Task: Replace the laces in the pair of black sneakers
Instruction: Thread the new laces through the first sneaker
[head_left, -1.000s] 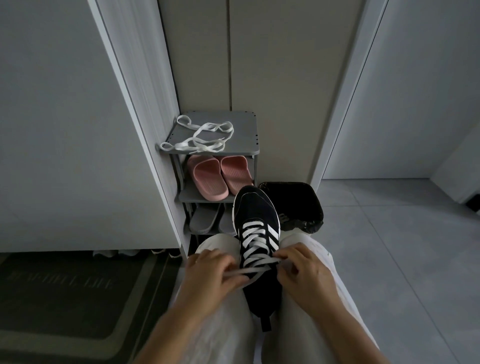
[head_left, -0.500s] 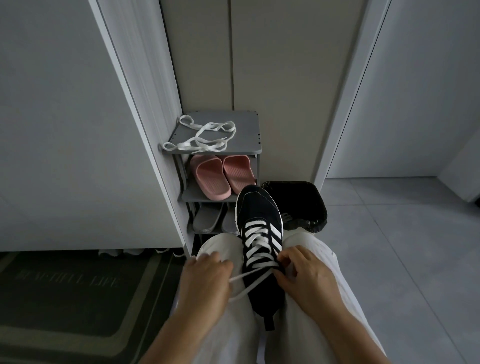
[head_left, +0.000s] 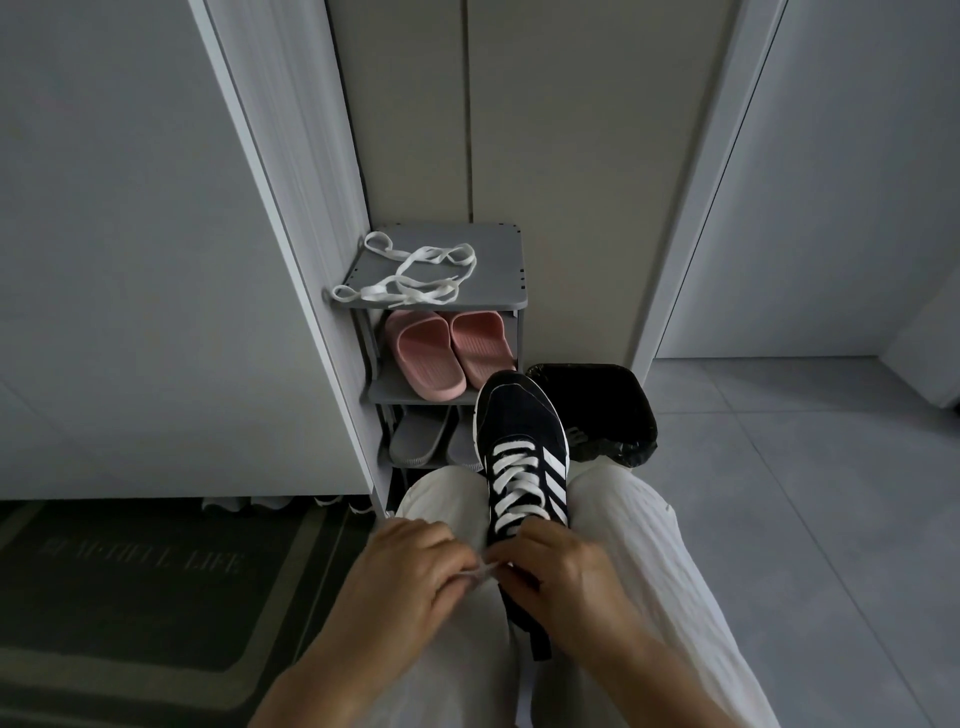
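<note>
A black sneaker (head_left: 519, 421) with white side stripes lies between my knees, toe pointing away. White lace (head_left: 517, 480) crosses its eyelets in several rows. My left hand (head_left: 410, 577) and my right hand (head_left: 566, 571) meet over the shoe's tongue end, each pinching a loose end of that lace between thumb and fingers. The heel and the top eyelets are hidden under my hands. A second loose white lace (head_left: 410, 278) lies tangled on the top board of the grey shoe rack (head_left: 498, 249).
Pink slippers (head_left: 447, 353) sit on the rack's middle shelf, grey shoes (head_left: 421, 441) below. A black-lined bin (head_left: 608, 410) stands right of the rack. A dark doormat (head_left: 140, 582) lies at left, grey floor tiles (head_left: 805, 493) at right.
My left hand, which had drawn the lace end out to the left, has come back in. Both hands now meet over the sneaker's tongue with the lace ends together.
</note>
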